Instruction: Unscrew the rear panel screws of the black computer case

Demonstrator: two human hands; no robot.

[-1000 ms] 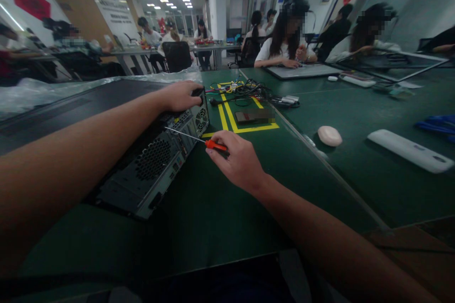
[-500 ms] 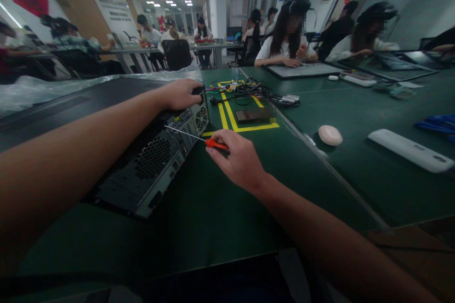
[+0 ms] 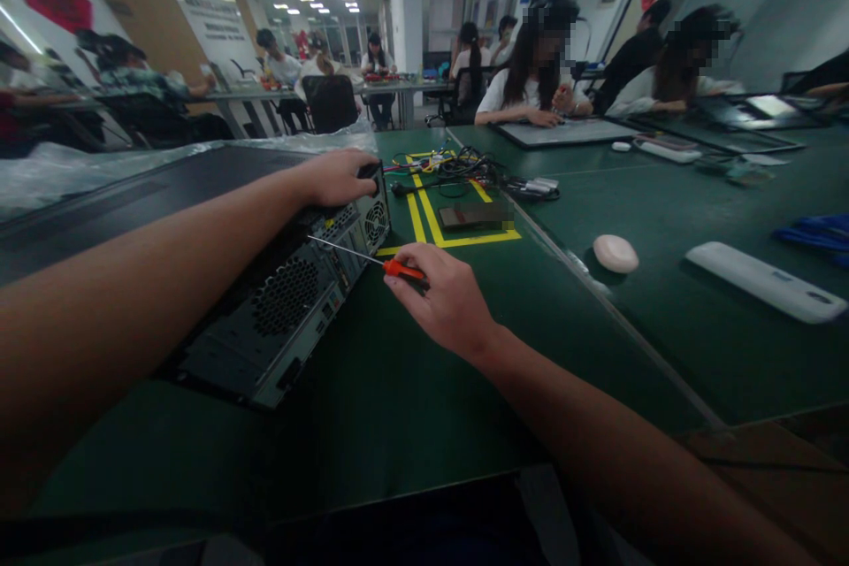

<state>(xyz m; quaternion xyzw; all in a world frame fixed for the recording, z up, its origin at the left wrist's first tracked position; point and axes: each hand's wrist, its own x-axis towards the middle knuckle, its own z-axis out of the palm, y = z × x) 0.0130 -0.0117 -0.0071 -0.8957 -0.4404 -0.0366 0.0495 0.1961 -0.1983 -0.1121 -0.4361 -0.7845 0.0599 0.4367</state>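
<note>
A black desktop computer case (image 3: 232, 354) lies on the green table, its metal rear panel with vents and ports facing me. My left hand (image 3: 340, 177) is closed over the top edge of the case near its far rear corner, thumb and fingers bent around it. In my right hand (image 3: 446, 292) is a screwdriver with an orange and black handle (image 3: 402, 271), pinched between thumb and fingers. The long thin shaft points left, and its tip meets the upper edge of the rear panel. Whether a screw sits under the tip is too small to tell.
Beyond the case lie tangled cables (image 3: 468, 166) and a dark phone (image 3: 472, 215) inside yellow tape (image 3: 481, 238). To the right are a pale rounded case (image 3: 615, 254), a long white device (image 3: 766, 281) and a blue bundle (image 3: 819, 234). Clear plastic wrap (image 3: 332, 138) lies behind. People sit across the table.
Both hands, the screwdriver and the computer case hold nearly the same places. Across the table, a person at the right has moved their head slightly.
</note>
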